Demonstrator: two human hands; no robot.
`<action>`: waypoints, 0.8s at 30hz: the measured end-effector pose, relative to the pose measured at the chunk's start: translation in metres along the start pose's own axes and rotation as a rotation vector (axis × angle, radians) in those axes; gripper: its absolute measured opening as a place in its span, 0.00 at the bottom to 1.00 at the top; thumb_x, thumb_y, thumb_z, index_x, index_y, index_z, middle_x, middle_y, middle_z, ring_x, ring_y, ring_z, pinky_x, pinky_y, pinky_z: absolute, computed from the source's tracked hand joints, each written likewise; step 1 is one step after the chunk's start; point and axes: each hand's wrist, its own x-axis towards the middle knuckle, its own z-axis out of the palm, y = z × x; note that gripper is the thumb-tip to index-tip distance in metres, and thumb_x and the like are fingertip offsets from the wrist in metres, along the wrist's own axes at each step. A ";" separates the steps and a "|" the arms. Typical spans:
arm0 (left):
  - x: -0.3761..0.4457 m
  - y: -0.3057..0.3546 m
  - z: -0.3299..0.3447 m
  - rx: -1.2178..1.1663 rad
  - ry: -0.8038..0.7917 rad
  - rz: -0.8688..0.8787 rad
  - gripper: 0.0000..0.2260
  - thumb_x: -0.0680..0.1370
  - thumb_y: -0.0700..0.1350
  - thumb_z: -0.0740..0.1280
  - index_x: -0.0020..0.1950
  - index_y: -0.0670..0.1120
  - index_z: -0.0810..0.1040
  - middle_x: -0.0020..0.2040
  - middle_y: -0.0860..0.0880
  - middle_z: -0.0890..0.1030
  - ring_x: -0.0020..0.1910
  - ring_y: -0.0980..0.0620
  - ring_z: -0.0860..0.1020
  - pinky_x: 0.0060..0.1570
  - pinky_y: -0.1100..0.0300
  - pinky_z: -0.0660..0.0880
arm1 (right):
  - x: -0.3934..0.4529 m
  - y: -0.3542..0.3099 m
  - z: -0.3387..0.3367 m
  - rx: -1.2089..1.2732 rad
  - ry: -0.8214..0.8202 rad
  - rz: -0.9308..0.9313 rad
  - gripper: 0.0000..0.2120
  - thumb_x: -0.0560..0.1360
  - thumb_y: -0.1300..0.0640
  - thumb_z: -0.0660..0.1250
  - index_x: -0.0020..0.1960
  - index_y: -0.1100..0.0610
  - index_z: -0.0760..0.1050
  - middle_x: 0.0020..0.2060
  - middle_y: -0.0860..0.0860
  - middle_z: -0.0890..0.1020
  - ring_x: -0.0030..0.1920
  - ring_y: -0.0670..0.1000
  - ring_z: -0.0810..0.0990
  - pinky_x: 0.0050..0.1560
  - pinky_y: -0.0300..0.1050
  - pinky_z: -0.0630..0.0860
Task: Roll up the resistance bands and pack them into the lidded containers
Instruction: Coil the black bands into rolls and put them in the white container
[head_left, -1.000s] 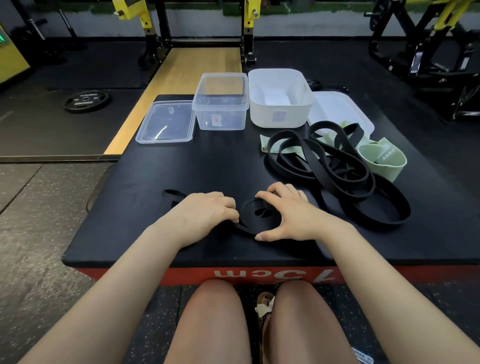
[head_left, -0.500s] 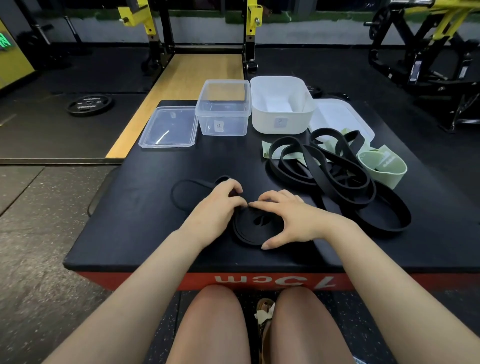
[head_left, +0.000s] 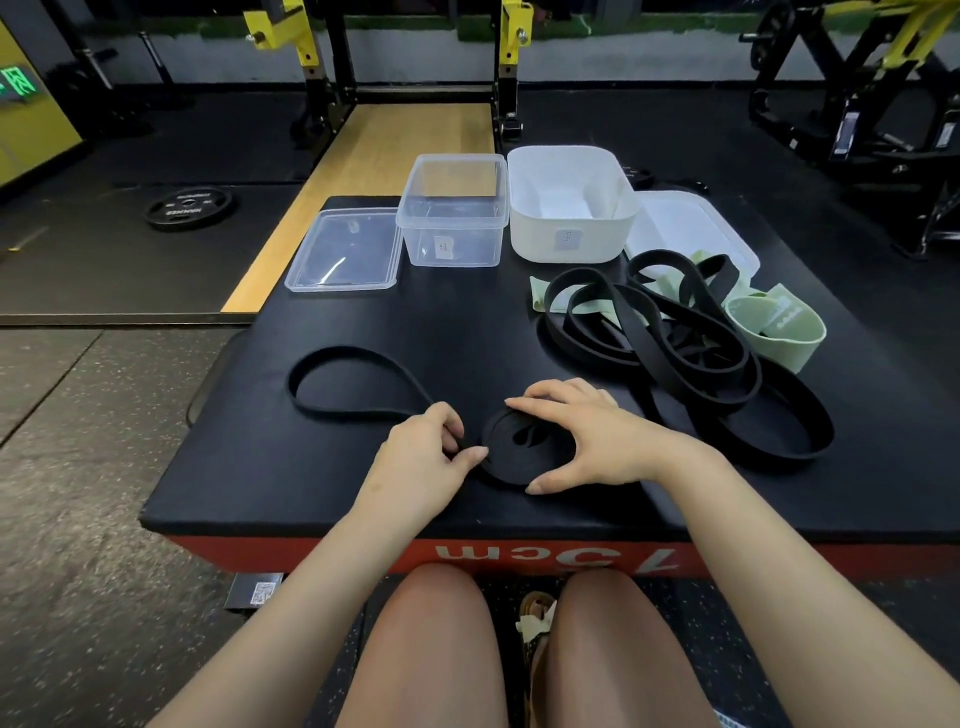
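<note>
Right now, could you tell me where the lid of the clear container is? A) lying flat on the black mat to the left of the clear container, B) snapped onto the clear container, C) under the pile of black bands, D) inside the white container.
A: the clear lid lies flat on the black mat, just left of the open clear container, apart from the white container and the band pile.
</note>
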 end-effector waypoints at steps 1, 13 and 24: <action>0.001 0.002 0.002 -0.020 0.013 -0.016 0.09 0.74 0.51 0.70 0.49 0.50 0.73 0.44 0.54 0.77 0.44 0.54 0.77 0.49 0.57 0.75 | -0.001 -0.001 0.000 0.014 0.005 0.002 0.43 0.67 0.38 0.72 0.76 0.44 0.55 0.70 0.41 0.58 0.70 0.43 0.52 0.70 0.43 0.49; 0.020 0.013 0.007 -0.249 -0.023 0.010 0.15 0.76 0.33 0.63 0.59 0.48 0.73 0.57 0.51 0.80 0.54 0.58 0.76 0.55 0.66 0.70 | -0.010 -0.017 0.010 0.146 0.115 0.035 0.46 0.65 0.41 0.74 0.75 0.49 0.54 0.71 0.43 0.61 0.71 0.42 0.53 0.73 0.41 0.52; 0.019 0.010 -0.005 0.040 -0.335 0.265 0.43 0.62 0.55 0.78 0.71 0.51 0.61 0.62 0.57 0.66 0.65 0.59 0.60 0.64 0.65 0.60 | -0.009 -0.030 0.027 0.169 0.264 0.093 0.47 0.62 0.38 0.75 0.74 0.51 0.58 0.67 0.43 0.65 0.68 0.42 0.57 0.70 0.42 0.60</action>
